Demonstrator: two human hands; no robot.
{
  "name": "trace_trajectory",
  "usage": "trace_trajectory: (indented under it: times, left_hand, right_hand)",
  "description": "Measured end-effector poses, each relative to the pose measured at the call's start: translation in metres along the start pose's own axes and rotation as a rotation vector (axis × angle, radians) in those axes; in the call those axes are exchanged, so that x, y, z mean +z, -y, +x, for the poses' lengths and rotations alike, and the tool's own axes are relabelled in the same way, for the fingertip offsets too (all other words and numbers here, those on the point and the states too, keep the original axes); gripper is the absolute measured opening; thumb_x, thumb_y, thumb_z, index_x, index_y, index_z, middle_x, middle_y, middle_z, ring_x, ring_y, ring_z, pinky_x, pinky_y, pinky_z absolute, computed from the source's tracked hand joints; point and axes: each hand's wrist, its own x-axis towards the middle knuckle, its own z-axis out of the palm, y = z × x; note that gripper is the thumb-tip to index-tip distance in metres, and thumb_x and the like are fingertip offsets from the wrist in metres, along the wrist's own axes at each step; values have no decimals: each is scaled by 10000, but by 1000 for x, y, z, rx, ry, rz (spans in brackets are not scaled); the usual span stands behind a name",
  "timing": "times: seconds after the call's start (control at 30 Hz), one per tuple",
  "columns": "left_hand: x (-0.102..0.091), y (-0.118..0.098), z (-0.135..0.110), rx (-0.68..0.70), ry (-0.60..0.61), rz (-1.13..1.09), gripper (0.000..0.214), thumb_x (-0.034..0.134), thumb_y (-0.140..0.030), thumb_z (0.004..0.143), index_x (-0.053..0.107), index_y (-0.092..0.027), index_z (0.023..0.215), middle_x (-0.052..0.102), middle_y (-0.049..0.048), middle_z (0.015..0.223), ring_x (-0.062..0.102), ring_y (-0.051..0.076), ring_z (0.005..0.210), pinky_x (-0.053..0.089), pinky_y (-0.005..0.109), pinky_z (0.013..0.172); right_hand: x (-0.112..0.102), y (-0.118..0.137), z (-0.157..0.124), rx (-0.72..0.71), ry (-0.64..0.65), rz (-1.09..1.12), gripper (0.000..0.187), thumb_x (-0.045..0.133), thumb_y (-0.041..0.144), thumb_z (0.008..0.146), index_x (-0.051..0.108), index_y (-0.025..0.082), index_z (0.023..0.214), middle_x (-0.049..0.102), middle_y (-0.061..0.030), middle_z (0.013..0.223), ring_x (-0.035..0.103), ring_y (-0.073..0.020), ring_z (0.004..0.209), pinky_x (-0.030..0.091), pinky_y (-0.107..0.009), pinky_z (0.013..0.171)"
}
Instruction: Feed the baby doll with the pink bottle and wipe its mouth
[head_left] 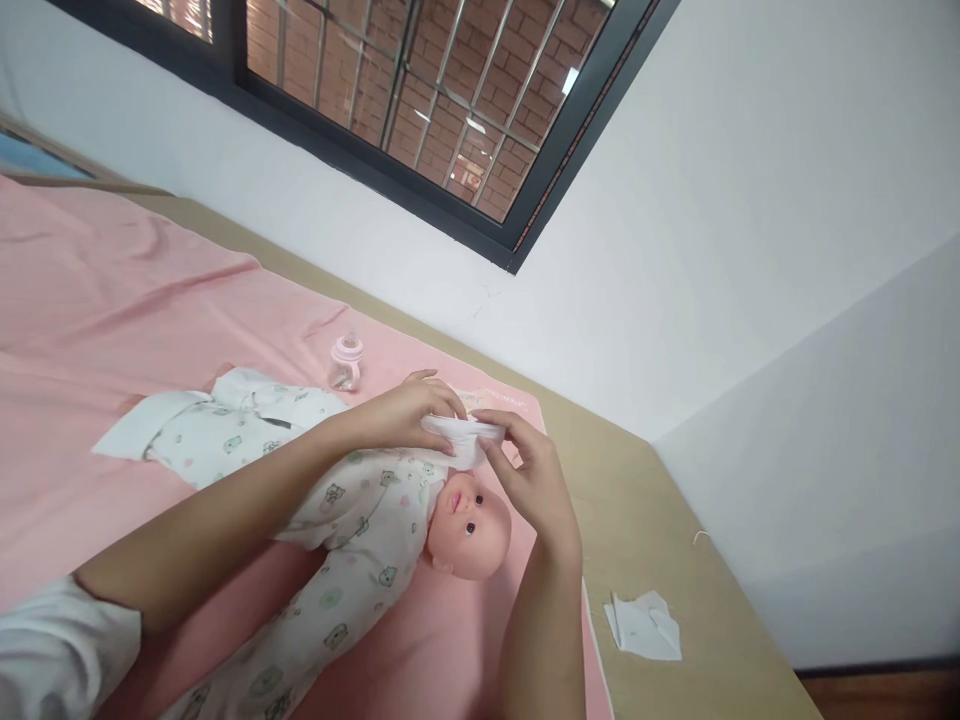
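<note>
A baby doll [469, 530] lies on its back in white clothes [360, 490] printed with small bears. Above the doll's far shoulder, both hands pinch a folded piece of white cloth [465, 440]. I cannot tell whether this cloth is the cuff of the doll's far sleeve or a separate piece. My left hand [409, 412] grips its left end, with the forearm reaching across the doll's body. At the right end, my right hand [529, 470] holds it between thumb and fingers, close to the doll's head. The doll's far hand is not visible.
A pink sheet [112, 300] covers much of the tan bed surface [615, 470]. Beyond the doll stands a small baby bottle [346, 362] with a pink collar. A crumpled white tissue [645, 627] lies at the right. Behind is a white wall [600, 300] with a dark-framed window [420, 180].
</note>
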Motion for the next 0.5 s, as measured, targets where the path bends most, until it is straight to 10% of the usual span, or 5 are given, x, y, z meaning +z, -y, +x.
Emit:
trace_trajectory:
  times: [0.2, 0.37, 0.5]
  left_hand:
    - [-9, -12, -4, 71, -45, -265, 166, 754, -337, 764, 735, -188, 835, 665, 62, 1077, 616, 210, 1012, 459, 334, 912]
    - [-11, -25, -8, 141, -168, -383, 160, 787, -291, 731, 752, -210, 865, 571, 86, 1329, 511, 264, 1244, 429, 381, 1016]
    - [-13, -33, -10, 9, -238, -423, 212, 772, -303, 744, 742, -210, 932, 705, 59, 1095, 538, 263, 1229, 413, 390, 1044]
  right_hand:
    - [-4, -5, -2, 81, -179, 273, 347, 648, 280, 851, 594, 296, 1193, 627, -50, 1182, 635, -156, 934, 533, -304, 823]
    - [4, 0, 0, 174, -151, 400, 424, 690, 302, 802, 550, 306, 1203, 590, -41, 1215, 616, -109, 763, 551, -271, 712]
    - [13, 3, 2, 200, -64, 421, 524, 723, 283, 759, 513, 336, 1236, 553, -26, 1259, 603, -82, 710, 559, -269, 726]
